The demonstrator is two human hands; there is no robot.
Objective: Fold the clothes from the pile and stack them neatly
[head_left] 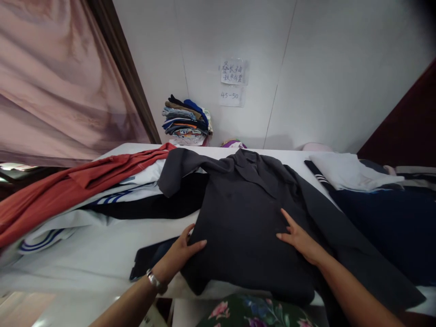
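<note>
A dark grey suit jacket [245, 227] lies front up on the white table, its collar toward the wall. One sleeve [173, 170] is bent out to the left and the other [350, 231] stretches down to the right. My left hand [184, 250] rests at the jacket's left edge, thumb over the cloth and index finger apart from it; its other fingers are hidden. On the right part of the jacket's front, my right hand [298, 238] lies with thumb and index finger spread.
Left of the jacket lie a red garment [85, 181] and white clothes with blue stripes. A black phone [148, 259] sits beside my left wrist. Folded clothes [187, 120] are stacked by the wall. Navy cloth [384, 222] and a white garment [350, 170] lie right.
</note>
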